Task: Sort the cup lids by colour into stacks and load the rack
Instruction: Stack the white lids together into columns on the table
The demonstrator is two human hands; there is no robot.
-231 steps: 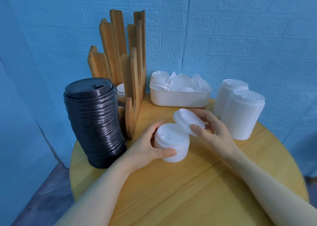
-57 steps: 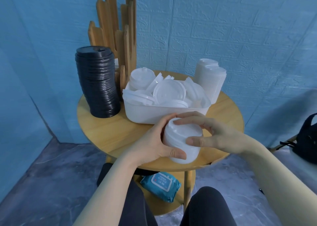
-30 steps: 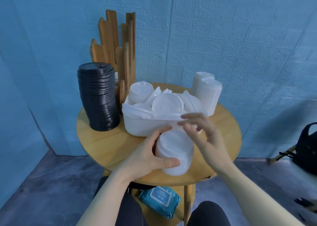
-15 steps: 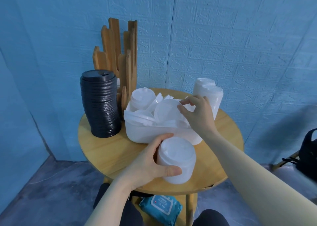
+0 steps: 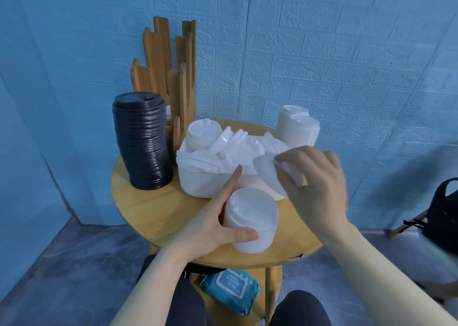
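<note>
Head view: left hand [image 5: 210,224] wraps a short stack of white lids [image 5: 250,223] at lower centre of the round wooden surface [image 5: 153,209]; right hand [image 5: 314,184] pinches one thin translucent lid [image 5: 267,174] just above it. Best to centre that lid flat over the stack and press lightly so the rims nest. White tub [image 5: 198,182] of loose lids sits behind; ribbed black lid stack [image 5: 142,142] and slatted wooden rack [image 5: 168,63] upper left.
</note>
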